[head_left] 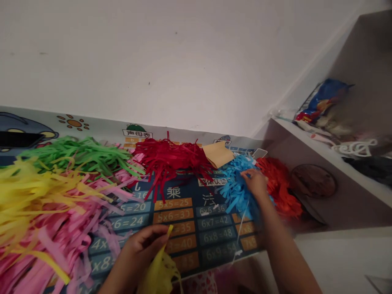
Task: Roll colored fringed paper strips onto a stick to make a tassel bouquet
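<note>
At seven o'clock in the person's view, the left hand (139, 248) pinches a yellow strip bundle (159, 272) near its narrow upper end, loose tails hanging below. At four o'clock, the right hand (257, 185) lies over a blue fringe bundle (234, 190), fingertips drawn together; I can't tell whether they grasp any of it. Just beyond, toward three o'clock, sits a red-orange fringe bundle (280, 188). The yellow piece looks like thin tissue: I'd judge it nearly weightless, limp, hardly slippery, and quick to tear if one strand is tugged. Its narrow end seems the safest hold, with a gentle pinch rather than a fist.
</note>
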Available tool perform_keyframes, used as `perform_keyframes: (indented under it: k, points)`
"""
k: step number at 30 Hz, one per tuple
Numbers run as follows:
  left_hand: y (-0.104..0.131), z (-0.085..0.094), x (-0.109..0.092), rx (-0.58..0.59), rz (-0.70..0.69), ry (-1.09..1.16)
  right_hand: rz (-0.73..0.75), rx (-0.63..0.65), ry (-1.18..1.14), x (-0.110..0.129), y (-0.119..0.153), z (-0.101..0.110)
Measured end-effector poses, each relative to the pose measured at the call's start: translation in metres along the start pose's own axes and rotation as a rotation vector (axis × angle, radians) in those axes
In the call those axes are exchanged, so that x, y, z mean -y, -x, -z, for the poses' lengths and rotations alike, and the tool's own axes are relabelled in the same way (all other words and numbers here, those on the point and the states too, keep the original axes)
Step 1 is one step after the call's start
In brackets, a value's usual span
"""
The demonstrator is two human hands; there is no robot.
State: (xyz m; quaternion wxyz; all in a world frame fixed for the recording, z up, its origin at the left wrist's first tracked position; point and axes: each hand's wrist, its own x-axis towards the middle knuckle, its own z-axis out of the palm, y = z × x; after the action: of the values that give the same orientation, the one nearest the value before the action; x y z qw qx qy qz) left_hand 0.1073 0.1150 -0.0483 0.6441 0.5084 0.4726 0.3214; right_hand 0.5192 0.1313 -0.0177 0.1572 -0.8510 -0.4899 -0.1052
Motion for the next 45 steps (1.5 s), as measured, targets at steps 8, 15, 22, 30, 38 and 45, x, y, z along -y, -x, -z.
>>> perform_keyframes:
  k: [8, 15, 22, 30, 38, 45]
  points:
    - [-0.002, -0.014, 0.005, 0.048, 0.240, 0.443, 0.149, 0.258, -0.748, 0.117, 0.131, 0.034]
    - [-0.001, -0.007, 0.006, 0.054, 0.296, 0.580, 0.181, 0.210, -0.977, 0.180, 0.193, 0.028]
    - [0.003, -0.005, 0.004, 0.052, 0.269, 0.581, 0.134, 0.239, -0.963, 0.181, 0.193, 0.022]
    - [0.003, -0.005, 0.019, 0.045, 0.208, 0.447, 0.206, 0.369, -1.050, 0.184, 0.196, 0.021]
    - [0.009, -0.009, 0.002, 0.035, 0.048, 0.274, 0.174, 0.449, -0.999, 0.182, 0.199, 0.015]
    - [0.020, -0.014, 0.007, -0.100, -0.174, -0.323, 0.226, 0.537, -0.980, 0.184, 0.201, 0.003]
